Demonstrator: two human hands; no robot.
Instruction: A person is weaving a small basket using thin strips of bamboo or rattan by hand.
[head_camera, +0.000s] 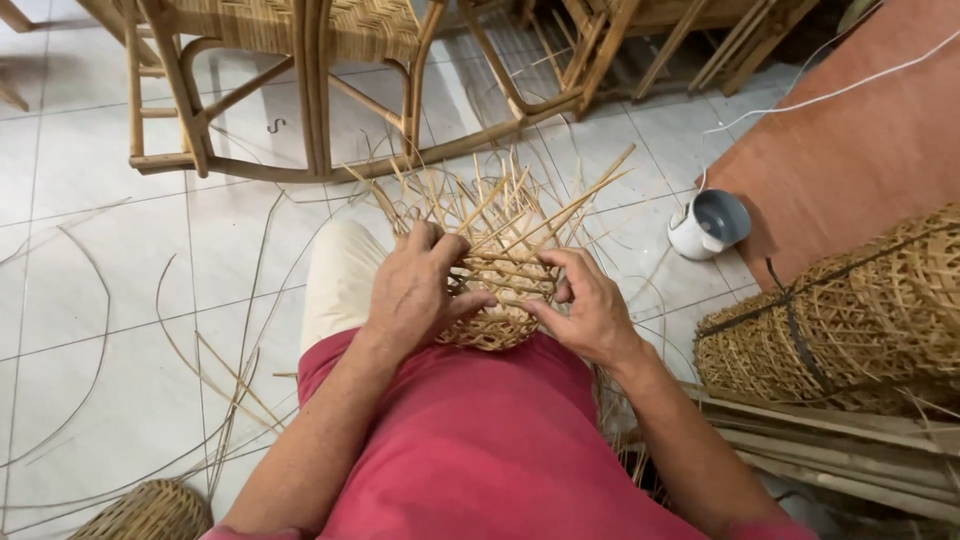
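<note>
The half-woven basket (497, 262) sits at the picture's centre, resting against the person's lap and knee, its loose cane strips (520, 200) fanning toward twelve o'clock. The left hand (418, 290) clasps its nine o'clock side, grip closed over the rim with the fingers tucked among the strips. The right hand (590, 305), at three o'clock, pinches one strip between thumb and fingers. Judging by this, the weave would go best with the left hand keeping the body steady while the right eases the strip snugly through without kinking it. Finished baskets (850, 310) are stacked at three o'clock; a rattan chair (300, 90) stands at eleven on the tiled floor (90, 330).
</note>
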